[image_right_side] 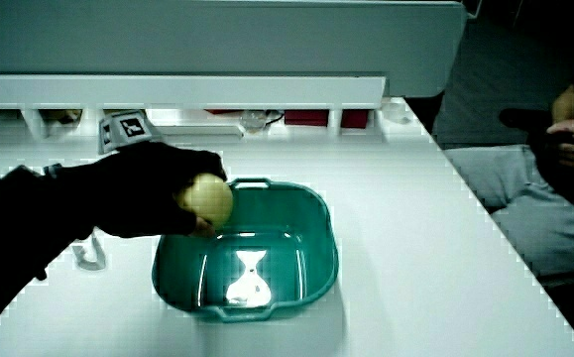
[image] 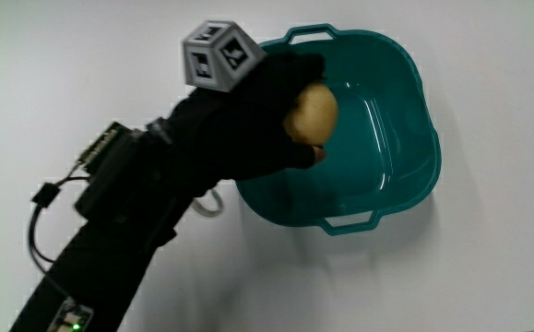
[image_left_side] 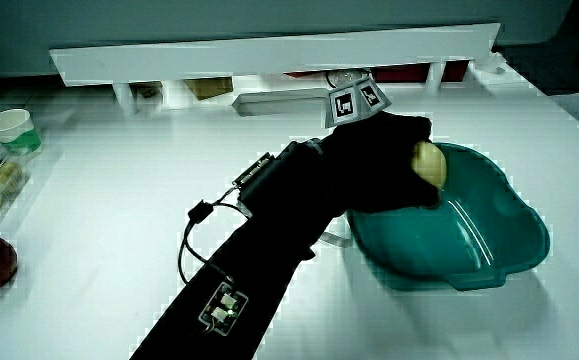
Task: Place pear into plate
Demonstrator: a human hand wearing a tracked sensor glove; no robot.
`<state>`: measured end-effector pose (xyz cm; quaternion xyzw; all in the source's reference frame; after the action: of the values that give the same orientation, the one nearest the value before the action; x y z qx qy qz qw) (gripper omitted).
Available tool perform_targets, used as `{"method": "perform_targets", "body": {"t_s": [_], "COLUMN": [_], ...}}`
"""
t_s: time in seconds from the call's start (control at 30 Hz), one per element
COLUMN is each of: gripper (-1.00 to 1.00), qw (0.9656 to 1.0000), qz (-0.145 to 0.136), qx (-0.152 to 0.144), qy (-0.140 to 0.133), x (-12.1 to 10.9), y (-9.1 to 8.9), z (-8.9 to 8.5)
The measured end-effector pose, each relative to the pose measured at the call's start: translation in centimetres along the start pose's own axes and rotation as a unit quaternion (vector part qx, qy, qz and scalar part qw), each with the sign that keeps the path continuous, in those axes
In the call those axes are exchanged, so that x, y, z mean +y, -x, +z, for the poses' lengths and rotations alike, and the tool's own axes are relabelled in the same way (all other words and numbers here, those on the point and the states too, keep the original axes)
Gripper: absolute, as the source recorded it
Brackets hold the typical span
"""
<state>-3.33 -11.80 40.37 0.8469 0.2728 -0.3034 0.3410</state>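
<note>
Pear (image: 310, 112) clamped in the hand's (image: 248, 124) grip, hovering over the rim of the teal basin (image: 405, 138) on the bench (image: 488, 277). I'd carry it over the middle, lower close to the floor, then release so it won't roll.

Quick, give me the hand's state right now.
Black-gloved hand: closed on the yellowish pear, held over the teal plastic basin.

Yellowish pear (image: 310, 114) above teal plate (image: 405, 129)
</note>
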Motion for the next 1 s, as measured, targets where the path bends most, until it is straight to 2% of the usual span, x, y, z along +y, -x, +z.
{"method": "perform_targets", "body": {"t_s": [0.03,0.07,0.1,0.17,0.2,0.23,0.3,0.4,0.57,0.67,0.73,0.77,0.8,0.83,0.87,1.0], "gripper": [0.00,0.00,0.00,0.00,0.00,0.00,0.00,0.00,0.00,0.00,0.00,0.00,0.00,0.00,0.00,0.00], "qw": [0.9975,0.9975,0.9963,0.9954,0.9963,0.9941,0.9937,0.9901,0.9863,0.9853,0.9830,0.9851,0.9845,0.9822,0.9816,0.9805], "qz": [0.063,0.060,0.075,0.080,0.068,0.085,0.087,0.102,0.117,0.119,0.127,0.123,0.130,0.132,0.139,0.139], "qx": [0.029,0.034,0.032,0.032,0.034,0.044,0.038,0.063,0.071,0.072,0.078,0.064,0.058,0.070,0.060,0.061], "qy": [0.007,0.015,0.028,0.040,0.042,0.051,0.061,0.073,0.092,0.100,0.108,0.103,0.102,0.113,0.116,0.124], "x": [-1.4,-1.0,-1.1,-0.4,0.6,-0.1,0.7,0.9,1.4,1.8,1.8,2.2,1.8,2.0,1.9,1.9], "y": [-2.3,-2.2,-2.6,-2.3,-1.2,-2.4,-1.8,-2.2,-1.8,-1.2,-1.1,-0.4,-0.8,-0.8,-0.8,-0.6], "z": [0.6,0.2,0.0,-1.1,-2.0,-1.7,-2.6,-3.0,-4.0,-4.5,-4.7,-5.0,-4.6,-4.7,-4.7,-5.0]}}
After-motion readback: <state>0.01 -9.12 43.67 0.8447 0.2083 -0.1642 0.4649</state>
